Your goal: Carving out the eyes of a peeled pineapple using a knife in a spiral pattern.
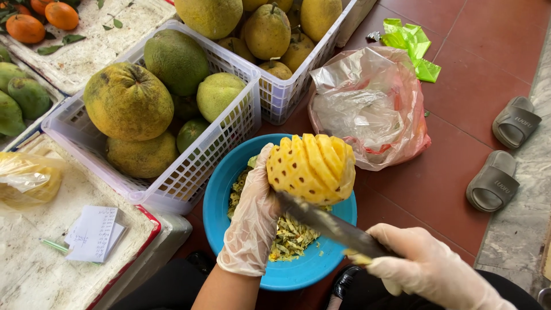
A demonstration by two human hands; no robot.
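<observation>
I see the left hand (252, 221) clenched around the peeled pineapple (313, 166), held over the blue bowl (221, 195). The right hand (425, 267) grips a knife (327, 224), blade touching the fruit. Pineapple looks wet, slippery, fairly heavy; hold approx. at its base w/ a firm grip.

gloves: your left hand (251, 221) and right hand (427, 267) wear thin, crinkled, translucent plastic.
knife (327, 224): dull dark metal blade.
pineapple (311, 167): you see wet, ridged flesh.
basin (221, 192): smooth glossy blue plastic.
floor (459, 86): matt red tile.
</observation>
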